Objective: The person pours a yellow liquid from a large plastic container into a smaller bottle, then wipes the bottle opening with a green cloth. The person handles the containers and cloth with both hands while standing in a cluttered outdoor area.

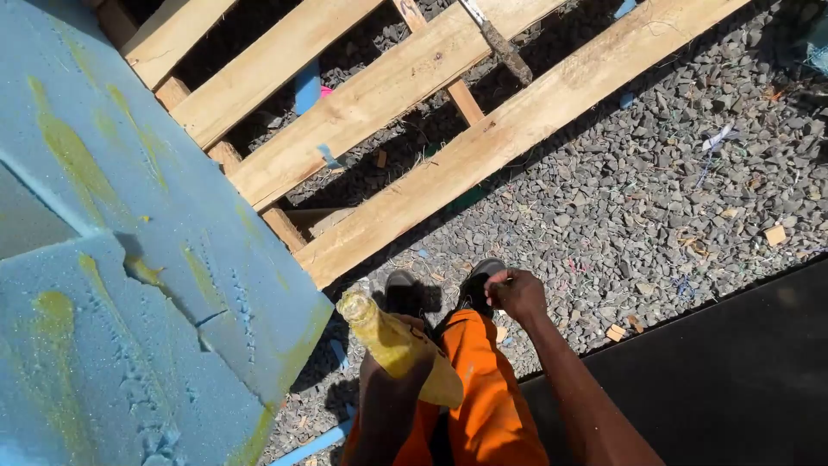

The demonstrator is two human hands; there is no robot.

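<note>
**Two hands over gravel: one bottle held, one fist closed**

I count two hands in the head view. My left hand is wrapped around one yellow plastic bottle, gripping its lower body; the bottle tilts with its mouth pointing up and to the left. My right hand sits just right of the bottle, fingers curled into a fist. A thin edge shows at its thumb side, but I cannot tell what it pinches, if anything.

Below both hands I see orange trousers and two dark shoes standing on grey gravel.

Left of the left hand lie blue foam slabs, at least two stacked, streaked with yellow-green stains. Beyond the hands, four long pale wooden planks run diagonally on one pallet frame, with darker cross pieces beneath. One stick-like tool rests across the planks, well apart from the hands. Right of the right arm, one black sheet covers the ground.
</note>
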